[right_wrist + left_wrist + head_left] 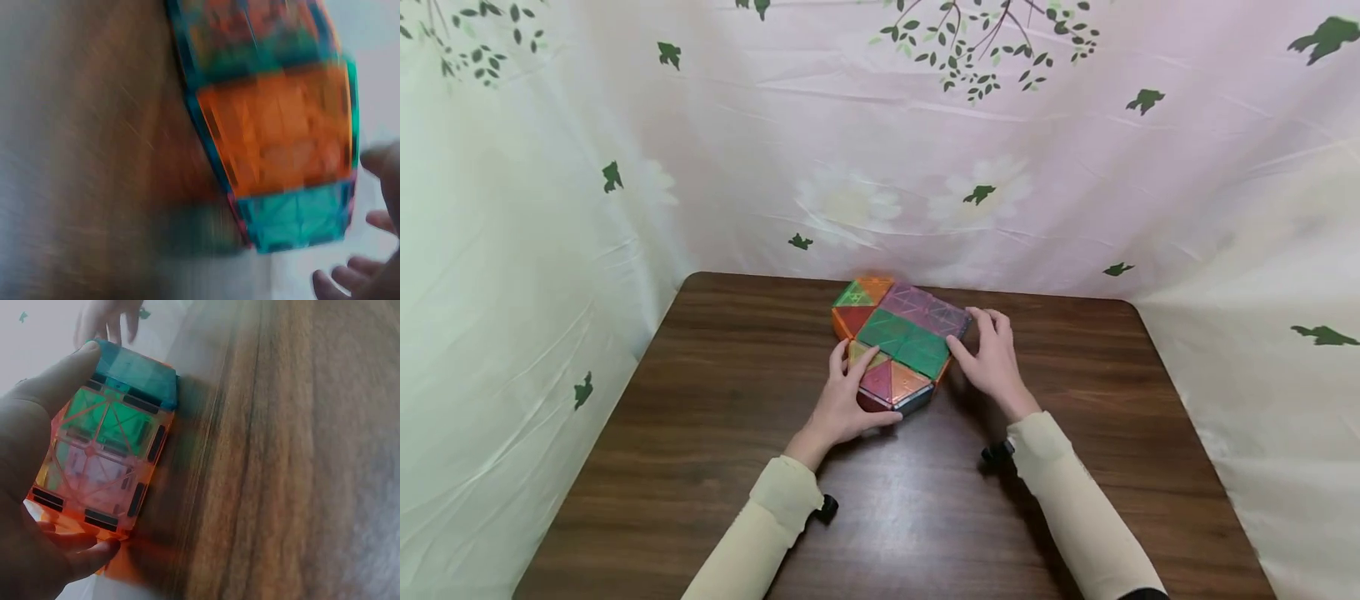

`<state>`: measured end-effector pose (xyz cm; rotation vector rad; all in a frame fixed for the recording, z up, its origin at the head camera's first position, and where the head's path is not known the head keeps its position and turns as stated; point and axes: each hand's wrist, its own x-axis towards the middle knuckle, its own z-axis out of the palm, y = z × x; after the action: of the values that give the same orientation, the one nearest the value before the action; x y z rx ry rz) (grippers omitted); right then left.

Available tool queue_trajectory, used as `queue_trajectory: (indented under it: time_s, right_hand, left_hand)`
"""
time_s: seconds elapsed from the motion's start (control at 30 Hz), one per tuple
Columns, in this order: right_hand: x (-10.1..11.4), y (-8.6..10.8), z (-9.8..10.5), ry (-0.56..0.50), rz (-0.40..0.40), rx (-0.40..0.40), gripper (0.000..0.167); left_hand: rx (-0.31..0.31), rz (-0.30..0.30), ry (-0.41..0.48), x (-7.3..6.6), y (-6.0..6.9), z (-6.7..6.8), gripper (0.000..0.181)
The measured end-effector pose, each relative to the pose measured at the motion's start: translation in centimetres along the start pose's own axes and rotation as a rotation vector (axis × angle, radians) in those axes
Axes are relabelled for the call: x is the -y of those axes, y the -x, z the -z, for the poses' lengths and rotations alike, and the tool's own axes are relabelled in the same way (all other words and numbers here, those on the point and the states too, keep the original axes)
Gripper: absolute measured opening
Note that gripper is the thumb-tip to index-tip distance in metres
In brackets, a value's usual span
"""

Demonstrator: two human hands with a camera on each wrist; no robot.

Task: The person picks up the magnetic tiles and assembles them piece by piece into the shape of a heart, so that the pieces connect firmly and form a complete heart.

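A low structure of translucent magnetic tiles (904, 329) lies on the table, with green and purple squares on top and triangles at its ends. My left hand (842, 404) grips its near-left end, thumb along the front side and fingers over the left edge. In the left wrist view, the thumb and fingers span the tile wall (100, 447), which has dark magnet strips along its edges. My right hand (996, 358) is beside the right side, fingers loosely bent and thumb by the green tile's edge. Orange and teal side tiles (281, 131) appear blurred in the right wrist view.
The brown wooden table (737, 375) has rounded far corners. A pale cloth curtain (880, 150) printed with leaves and flowers hangs close behind the structure and along both sides. Small black devices (997, 454) sit at both wrists.
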<state>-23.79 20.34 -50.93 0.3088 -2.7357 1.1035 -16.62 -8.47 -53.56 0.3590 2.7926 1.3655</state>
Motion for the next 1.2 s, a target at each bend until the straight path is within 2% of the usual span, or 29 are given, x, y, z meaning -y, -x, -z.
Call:
queue_trajectory:
  time_s: [0.07,0.17,0.3,0.43,0.57,0.7,0.8,0.93,1.07,1.2]
  right_hand:
    - [-0.7,-0.9,-0.1,-0.026,-0.007,0.066,0.069]
    - [-1.2,-1.5,-0.3,-0.087,-0.004,0.130,0.068]
    - [-1.3,-0.9,-0.3,-0.105,-0.010,0.109,0.063]
    - [-0.9,0.4,0.0,-0.053,-0.034,0.084,0.066]
    - [0.0,2.1,0.3,0.013,-0.096,0.072,0.072]
    - [1.1,4.1,0.5,0.105,-0.110,0.056,0.066]
    - [1.9,5.4,0.5,0.145,-0.050,0.038,0.049]
    - [2.6,6.6,0.4,0.114,0.070,0.022,0.023]
    - [3.2,7.5,0.1,0.076,0.168,0.014,0.022]
    - [3.8,8.2,-0.4,0.069,0.227,-0.007,0.026]
  left_hand:
    - [-0.013,-0.004,-0.023,-0.1,0.0,-0.2,0.110]
    - [-0.014,-0.008,-0.036,0.0,0.1,-0.2,0.110]
    - [0.015,-0.007,0.011,0.4,0.0,0.1,0.109]
    - [0.008,-0.007,0.065,1.4,0.0,1.1,0.107]
    - [-0.091,-0.013,0.099,2.3,0.4,2.3,0.103]
    - [-0.221,0.009,0.151,2.7,0.7,2.9,0.092]
    - [-0.316,0.036,0.180,2.7,1.0,3.0,0.077]
    - [-0.402,0.028,0.233,2.5,0.9,2.8,0.047]
    - [-0.433,0.024,0.270,2.2,0.6,2.2,0.034]
    - [-0.412,0.048,0.273,1.5,0.2,1.7,0.044]
